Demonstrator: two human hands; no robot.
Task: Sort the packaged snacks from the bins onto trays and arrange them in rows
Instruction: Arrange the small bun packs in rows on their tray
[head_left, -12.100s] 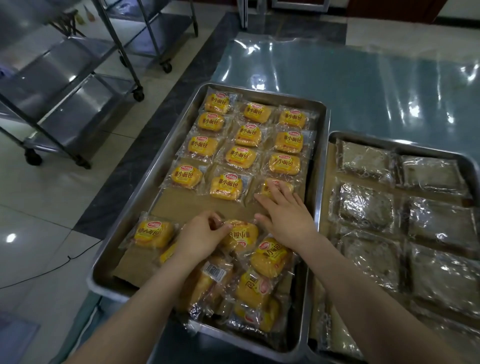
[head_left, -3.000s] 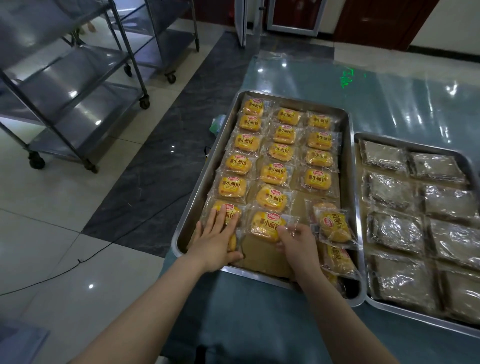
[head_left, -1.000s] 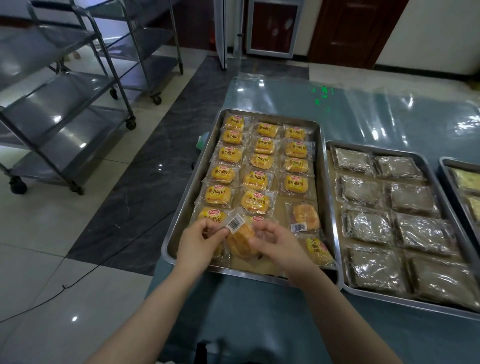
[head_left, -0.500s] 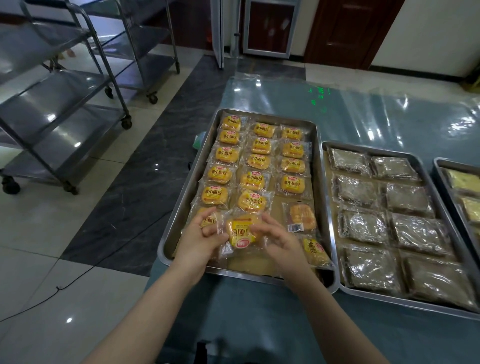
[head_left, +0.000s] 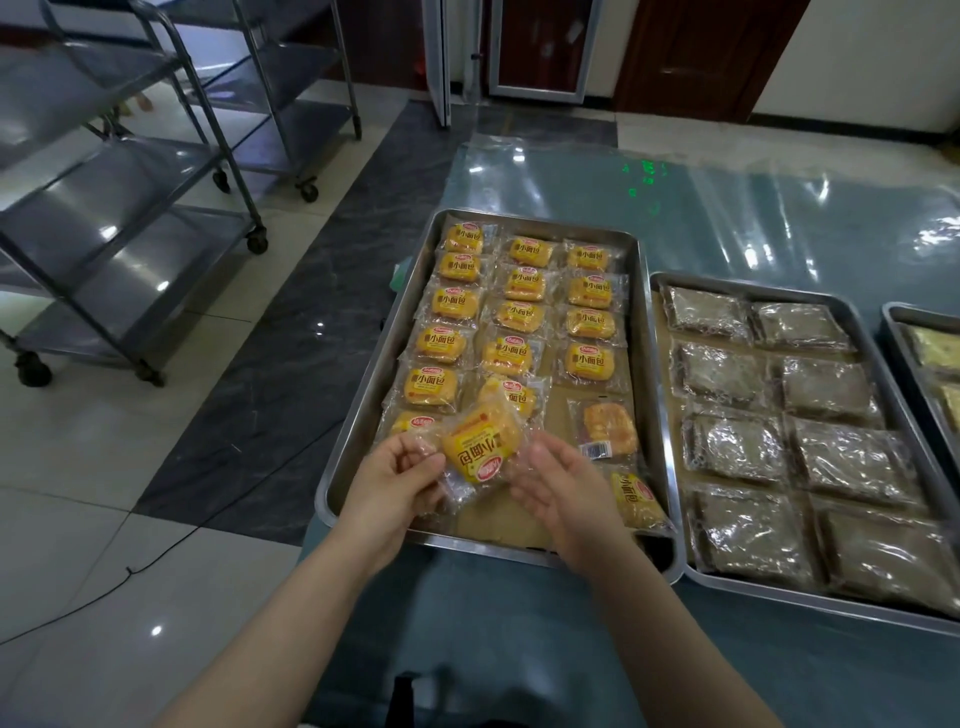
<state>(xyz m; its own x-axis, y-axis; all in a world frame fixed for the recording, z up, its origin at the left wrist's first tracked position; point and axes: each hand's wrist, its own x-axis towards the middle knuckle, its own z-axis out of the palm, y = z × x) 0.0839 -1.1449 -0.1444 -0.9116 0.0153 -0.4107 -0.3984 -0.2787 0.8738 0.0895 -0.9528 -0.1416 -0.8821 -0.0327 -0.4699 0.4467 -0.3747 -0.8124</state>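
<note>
A steel tray (head_left: 363, 415) on the table holds three columns of yellow packaged buns (head_left: 519, 317). Above its near end, my left hand (head_left: 392, 483) pinches the clear wrapper edge of one yellow bun pack (head_left: 480, 449), lifted and turned label-up. My right hand (head_left: 561, 486) is beside the pack's right edge with fingers relaxed, touching or nearly touching the wrapper. A bun pack lying face-down (head_left: 608, 428) and another yellow pack (head_left: 636, 499) lie loose in the right column near my right hand.
A second steel tray (head_left: 670, 415) to the right holds brown wrapped cakes (head_left: 769, 395) in two columns. A third tray (head_left: 893, 332) shows at the far right edge. Wheeled steel shelf carts (head_left: 130, 208) stand on the floor at left. Shiny plastic covers the table (head_left: 727, 208).
The pack has been lifted higher off the tray and rotated between my hands. My right hand has loosened from it while the left keeps its pinch.
</note>
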